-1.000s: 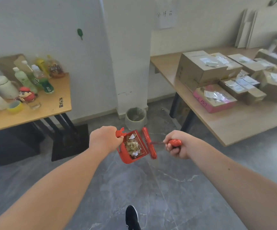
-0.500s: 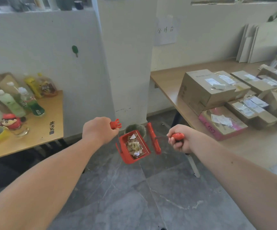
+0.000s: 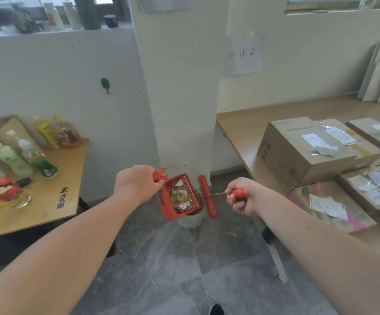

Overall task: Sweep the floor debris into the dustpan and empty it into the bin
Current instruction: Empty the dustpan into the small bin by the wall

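At the centre of the frame, two bare forearms reach forward over a grey stone-look floor (image 3: 161, 269). The left hand (image 3: 136, 184) is clenched around the handle of a small red dustpan (image 3: 178, 196), held up in the air, with scraps of paper and brownish debris (image 3: 180, 195) lying in its tray. Just to its right, the right hand (image 3: 241, 196) is closed in a fist around the red handle of a small red brush (image 3: 207, 196), whose head stands nearly upright beside the dustpan's edge. Directly behind and below the dustpan, a small pale bin (image 3: 191, 218) sits on the floor at the foot of a white pillar (image 3: 180, 87). A wooden table (image 3: 48, 201) with bottles occupies the left of the frame, and cardboard boxes (image 3: 309, 151) fill a long table at the right.
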Demonstrator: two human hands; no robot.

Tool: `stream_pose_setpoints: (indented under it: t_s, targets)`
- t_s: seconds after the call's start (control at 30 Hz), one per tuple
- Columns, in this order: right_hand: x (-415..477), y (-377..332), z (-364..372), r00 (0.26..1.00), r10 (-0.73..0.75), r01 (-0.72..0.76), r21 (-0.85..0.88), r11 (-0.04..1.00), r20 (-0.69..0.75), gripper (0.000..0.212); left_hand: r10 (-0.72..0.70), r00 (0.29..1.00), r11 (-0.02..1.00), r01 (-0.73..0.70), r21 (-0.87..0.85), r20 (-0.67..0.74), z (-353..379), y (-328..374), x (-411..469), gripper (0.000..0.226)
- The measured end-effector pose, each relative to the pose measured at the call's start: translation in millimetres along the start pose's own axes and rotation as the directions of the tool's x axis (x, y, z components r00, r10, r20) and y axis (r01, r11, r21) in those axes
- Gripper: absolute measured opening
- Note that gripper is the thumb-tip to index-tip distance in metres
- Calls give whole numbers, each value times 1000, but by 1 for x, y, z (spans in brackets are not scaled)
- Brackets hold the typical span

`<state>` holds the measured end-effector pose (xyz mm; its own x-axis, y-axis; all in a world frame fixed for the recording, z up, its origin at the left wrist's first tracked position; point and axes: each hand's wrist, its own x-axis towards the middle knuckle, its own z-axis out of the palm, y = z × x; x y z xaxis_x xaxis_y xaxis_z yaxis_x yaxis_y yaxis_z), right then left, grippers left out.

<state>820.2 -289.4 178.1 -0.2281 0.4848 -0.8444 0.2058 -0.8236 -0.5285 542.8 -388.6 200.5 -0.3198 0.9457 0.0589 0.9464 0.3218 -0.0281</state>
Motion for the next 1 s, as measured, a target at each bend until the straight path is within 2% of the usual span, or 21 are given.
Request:
stream_pose_setpoints:
  t_s: [0.3, 0.63, 1.0]
  targets:
    - [32, -61, -12, 998, 2, 1, -46, 999, 68, 14, 17, 998, 998, -21, 66, 55, 10, 30, 40, 36]
    - [59, -74, -11, 1000, -4, 6, -94, 996, 25, 14, 222, 965, 938, -251, 239, 143, 30, 39, 60, 37]
    - [74, -65, 8, 999, 32, -33, -95, 995, -15, 15, 397, 893, 855, -444, 268, 214, 51, 43, 58, 33]
